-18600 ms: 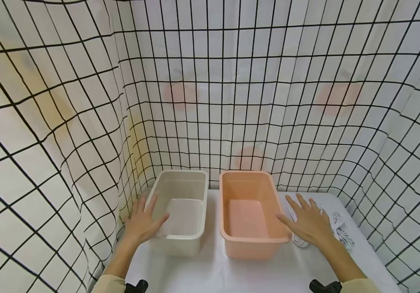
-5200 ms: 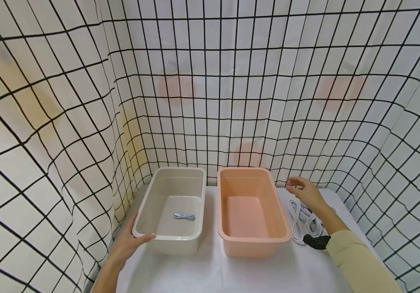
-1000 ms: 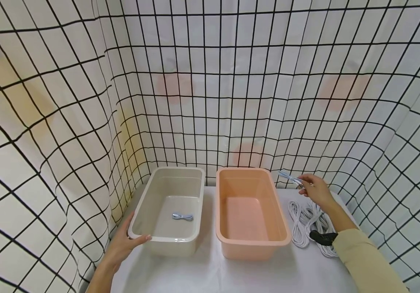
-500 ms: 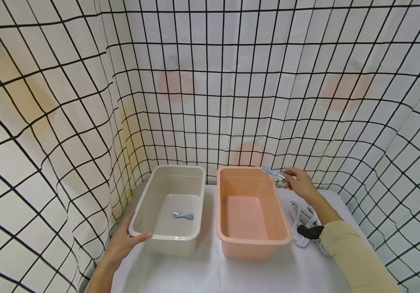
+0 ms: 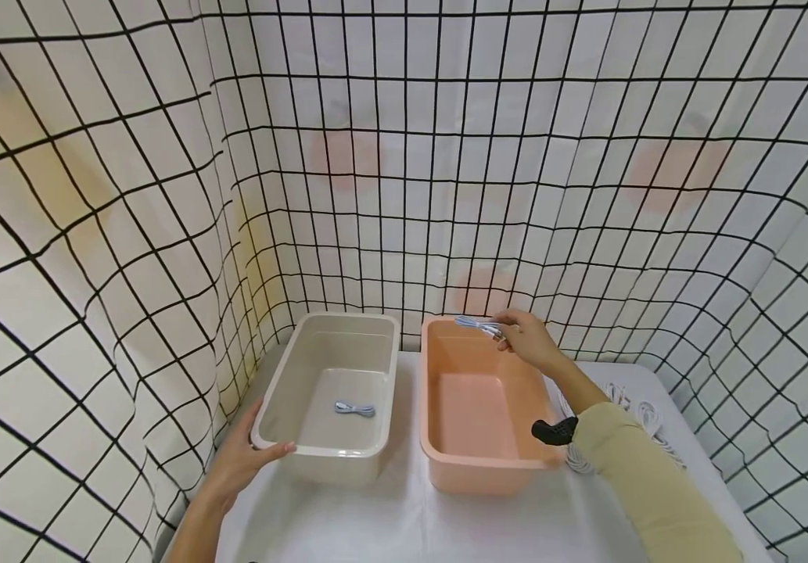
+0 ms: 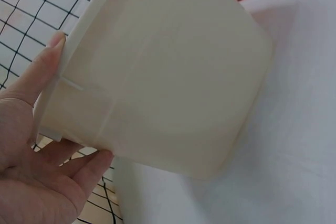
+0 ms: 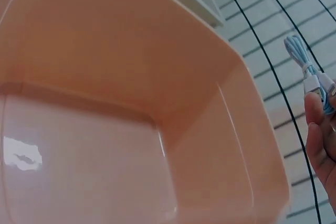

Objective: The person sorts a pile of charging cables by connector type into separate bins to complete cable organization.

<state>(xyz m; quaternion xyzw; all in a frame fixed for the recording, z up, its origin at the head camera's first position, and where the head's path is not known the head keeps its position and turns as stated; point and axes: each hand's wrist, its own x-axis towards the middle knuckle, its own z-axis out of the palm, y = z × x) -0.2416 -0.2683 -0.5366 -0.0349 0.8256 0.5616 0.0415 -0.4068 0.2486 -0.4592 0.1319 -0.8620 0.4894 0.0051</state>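
My left hand (image 5: 238, 461) grips the near left corner of the beige plastic tub (image 5: 326, 463). In the left wrist view its thumb lies at the rim and its fingers (image 6: 89, 174) curl under it. A bundled light-blue USB cable (image 5: 354, 409) lies on that tub's floor. Over the far end of the peach tub (image 5: 488, 477), my right hand (image 5: 526, 338) pinches another bundled light-blue USB cable (image 5: 475, 322). The right wrist view shows its tied loops (image 7: 298, 51) and white plug (image 7: 313, 83) by the fingertips.
Several coils of white cable (image 5: 650, 418) lie on the white-covered table (image 5: 404, 532) right of the peach tub, partly hidden by the right arm. Black netting (image 5: 404, 180) over white cloth encloses the back and both sides. The tubs stand side by side with a narrow gap.
The right hand has carried the pinched cable leftward from above the white coils to over the peach tub. The left hand has kept its grip on the beige tub.
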